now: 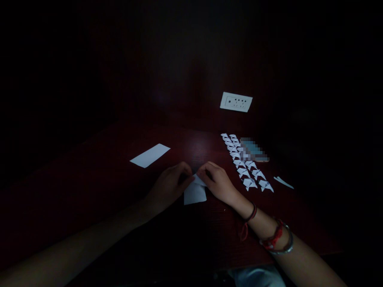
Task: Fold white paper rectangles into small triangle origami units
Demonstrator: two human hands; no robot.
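Observation:
A small white sheet of paper (195, 194) lies on the dark red table in front of me, its far end folded over. My left hand (172, 184) pinches the far left part of the fold between thumb and fingers. On the other side, my right hand (218, 181) grips the paper's far right part, thumb and forefinger pressed together. The fingers of both hands hide the very tip of the fold. Bracelets circle my right wrist and forearm.
A flat white paper strip (150, 155) lies at the left. To the right stand two rows of folded paper figures (239, 164), beside a blurred-out phone-like object (255, 150). Thin paper slivers (283, 182) lie farther right. A socket plate (236, 102) is on the back wall.

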